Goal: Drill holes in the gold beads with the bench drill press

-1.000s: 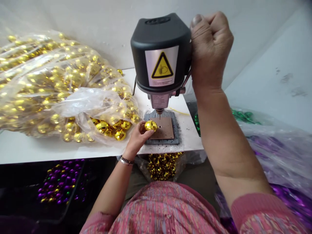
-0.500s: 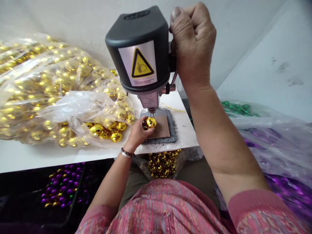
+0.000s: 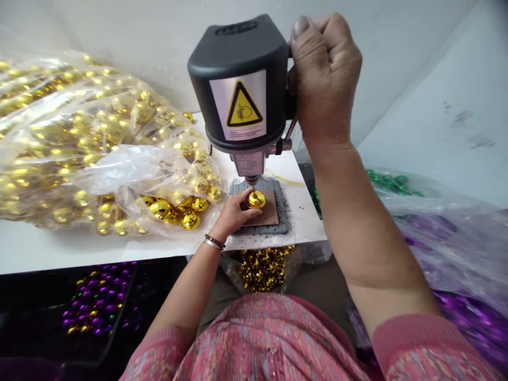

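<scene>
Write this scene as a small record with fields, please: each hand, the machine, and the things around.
Left hand: holds a gold faceted ball between thumb and fingers
Right hand: closed beside the drill press; gripped part mostly hidden
Drill bit: directly over the ball; contact unclear
Below ball: brown board on gray base
Machine label: yellow warning triangle
Table, left side: clear plastic bag with gold balls

Left fingers (image 3: 251, 213) hold a ball (image 3: 257, 200) under the drill (image 3: 242, 63). Right fingers (image 3: 337, 36) clasp its right side; a bag (image 3: 130, 164) lies left of it.
</scene>
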The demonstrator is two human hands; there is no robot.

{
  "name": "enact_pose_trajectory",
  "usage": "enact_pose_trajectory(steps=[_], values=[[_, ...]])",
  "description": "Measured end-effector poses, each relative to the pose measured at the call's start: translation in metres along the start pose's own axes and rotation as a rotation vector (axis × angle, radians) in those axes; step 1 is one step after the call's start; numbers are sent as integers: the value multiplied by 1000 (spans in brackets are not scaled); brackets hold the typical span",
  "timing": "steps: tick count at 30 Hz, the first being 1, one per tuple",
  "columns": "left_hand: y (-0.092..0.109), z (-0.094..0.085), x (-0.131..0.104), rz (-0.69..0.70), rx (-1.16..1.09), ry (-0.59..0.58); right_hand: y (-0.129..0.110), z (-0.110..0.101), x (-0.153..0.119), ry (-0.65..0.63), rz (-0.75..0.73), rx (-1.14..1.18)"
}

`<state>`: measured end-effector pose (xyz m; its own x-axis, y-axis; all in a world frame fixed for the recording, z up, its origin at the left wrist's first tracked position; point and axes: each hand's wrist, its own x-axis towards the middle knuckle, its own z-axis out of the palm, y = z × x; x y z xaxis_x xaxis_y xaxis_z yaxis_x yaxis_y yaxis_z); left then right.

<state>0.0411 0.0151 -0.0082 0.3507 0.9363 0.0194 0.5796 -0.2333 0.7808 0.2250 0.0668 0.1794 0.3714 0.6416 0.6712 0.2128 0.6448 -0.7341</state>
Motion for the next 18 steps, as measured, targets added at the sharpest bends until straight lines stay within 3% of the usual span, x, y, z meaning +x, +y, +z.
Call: enact_pose_trajectory(steps=[8,13,18], values=[[-13,10,1,35,36,73,0,-4,-6,50,-12,25],[-21,13,3,72,28,55,-2,-20,-44,16,-280,60],[-25,14,3,94,19,56,-5,-37,-88,11,-263,41]])
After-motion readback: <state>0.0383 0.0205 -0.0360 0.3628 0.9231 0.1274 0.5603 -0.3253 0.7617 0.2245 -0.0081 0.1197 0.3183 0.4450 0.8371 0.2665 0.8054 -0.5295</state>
